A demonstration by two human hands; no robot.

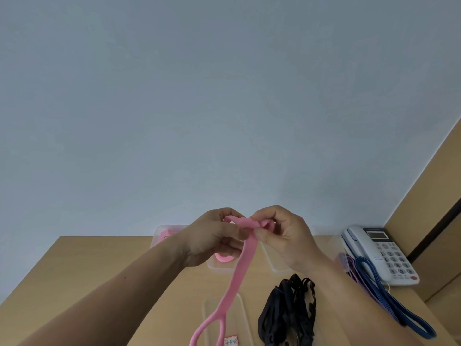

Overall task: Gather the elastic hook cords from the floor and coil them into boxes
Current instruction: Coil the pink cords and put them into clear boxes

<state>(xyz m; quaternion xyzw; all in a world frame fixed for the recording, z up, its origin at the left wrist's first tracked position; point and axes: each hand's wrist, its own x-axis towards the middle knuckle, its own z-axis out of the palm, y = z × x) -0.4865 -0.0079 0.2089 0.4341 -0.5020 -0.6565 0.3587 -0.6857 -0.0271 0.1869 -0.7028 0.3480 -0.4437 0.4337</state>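
Item: pink cord, flat elastic, held up at centre frame above a tan table. Its upper end is folded over between both hands, and the length hangs to lower centre, ending in a loop at the bottom edge. Left hand: fingers curled, pinching the fold. Right hand: thumb and forefinger pinching the same fold from the other side, remaining fingers curled. Behind the left hand is a clear box holding a pink coil, with a second clear box to its upper left, also with pink inside. Lower centre: flat clear lid. Just right of it: black cords, bundled. Right side: blue cord and purple cord, beside a white telephone.
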